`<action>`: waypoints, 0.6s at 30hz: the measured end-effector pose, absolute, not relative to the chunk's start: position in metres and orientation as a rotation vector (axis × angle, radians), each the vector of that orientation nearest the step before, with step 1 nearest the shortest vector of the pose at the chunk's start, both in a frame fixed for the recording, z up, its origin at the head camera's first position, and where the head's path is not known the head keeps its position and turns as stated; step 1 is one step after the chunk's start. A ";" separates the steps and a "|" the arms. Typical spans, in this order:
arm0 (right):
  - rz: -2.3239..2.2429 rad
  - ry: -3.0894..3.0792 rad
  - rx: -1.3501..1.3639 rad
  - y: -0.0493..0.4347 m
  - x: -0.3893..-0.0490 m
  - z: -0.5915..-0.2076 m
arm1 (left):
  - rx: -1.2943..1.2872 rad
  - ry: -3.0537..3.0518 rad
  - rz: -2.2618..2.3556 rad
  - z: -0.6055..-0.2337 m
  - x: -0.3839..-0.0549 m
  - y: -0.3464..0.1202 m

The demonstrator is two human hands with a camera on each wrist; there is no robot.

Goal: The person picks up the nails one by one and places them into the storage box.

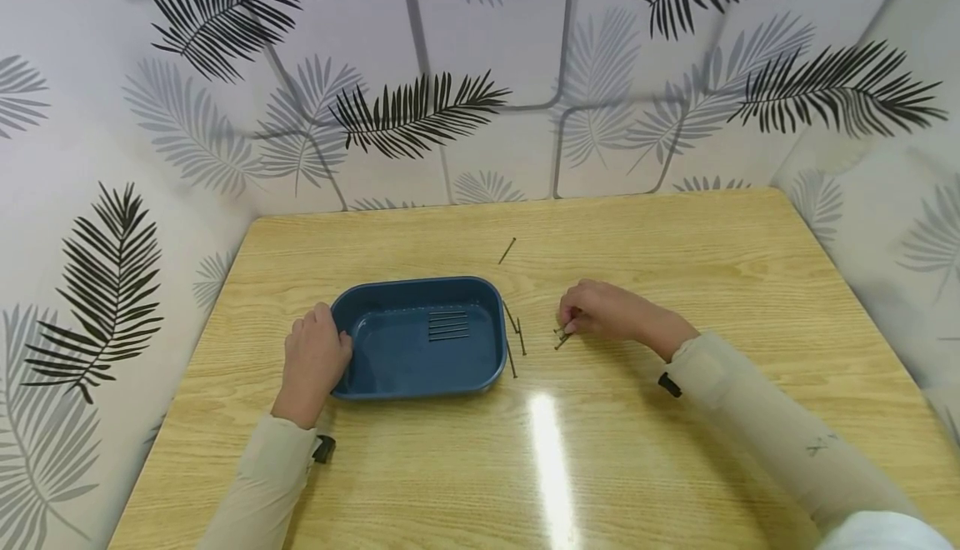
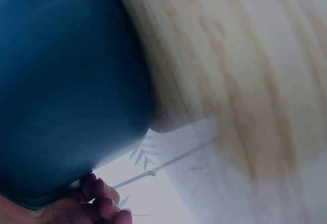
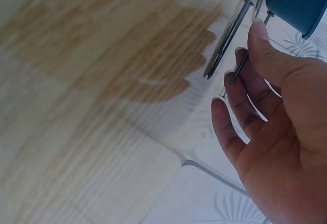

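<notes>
My left hand (image 1: 317, 356) grips the left rim of a dark blue plastic tray (image 1: 420, 387), with its fingers curled at the edge in the left wrist view. Inside the tray, several nails (image 1: 448, 325) lie side by side in a row. To the right of the tray, my right hand (image 1: 600, 310) is low over the table. Its thumb and fingers pinch a nail (image 3: 240, 67), seen in the right wrist view. More nails (image 3: 227, 35) lie on the table close by its fingertips; how many is hard to tell.
Several loose nails (image 1: 522, 337) lie along the tray's right wall, some against it. Another nail (image 1: 507, 251) is farther back on the wooden table (image 1: 645, 450). A leaf-patterned wall (image 1: 495, 150) stands behind the table's far edge.
</notes>
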State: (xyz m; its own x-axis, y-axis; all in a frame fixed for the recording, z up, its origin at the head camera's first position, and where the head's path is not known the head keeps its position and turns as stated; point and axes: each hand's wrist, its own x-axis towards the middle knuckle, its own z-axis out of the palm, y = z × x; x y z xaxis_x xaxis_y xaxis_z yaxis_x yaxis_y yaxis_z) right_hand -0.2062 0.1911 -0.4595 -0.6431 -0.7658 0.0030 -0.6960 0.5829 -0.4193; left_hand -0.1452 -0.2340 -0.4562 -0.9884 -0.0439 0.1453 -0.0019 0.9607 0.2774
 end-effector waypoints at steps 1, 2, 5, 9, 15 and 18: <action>-0.588 2.638 -1.228 0.191 -0.206 -0.459 | 0.036 -2.961 -0.420 -0.456 -0.145 -0.234; -0.587 2.646 -1.227 0.190 -0.206 -0.458 | 0.038 -2.961 -0.422 -0.456 -0.145 -0.234; -0.596 2.665 -1.208 0.190 -0.206 -0.457 | 0.040 -2.961 -0.421 -0.456 -0.145 -0.234; -0.619 2.699 -1.201 0.188 -0.205 -0.454 | 0.031 -2.956 -0.418 -0.456 -0.145 -0.235; -0.664 2.733 -1.265 0.184 -0.203 -0.449 | 0.032 -2.953 -0.419 -0.457 -0.146 -0.235; -0.681 2.741 -1.270 0.182 -0.202 -0.446 | 0.027 -2.951 -0.416 -0.458 -0.147 -0.235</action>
State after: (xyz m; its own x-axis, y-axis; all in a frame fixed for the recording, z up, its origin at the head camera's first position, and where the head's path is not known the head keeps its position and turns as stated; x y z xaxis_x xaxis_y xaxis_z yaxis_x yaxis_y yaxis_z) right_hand -0.2015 0.1821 -0.4462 -0.6626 -0.7356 0.1407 -0.7160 0.5669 -0.4074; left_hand -0.1467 -0.2354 -0.4583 -0.9868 -0.0401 0.1569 0.0048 0.9611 0.2760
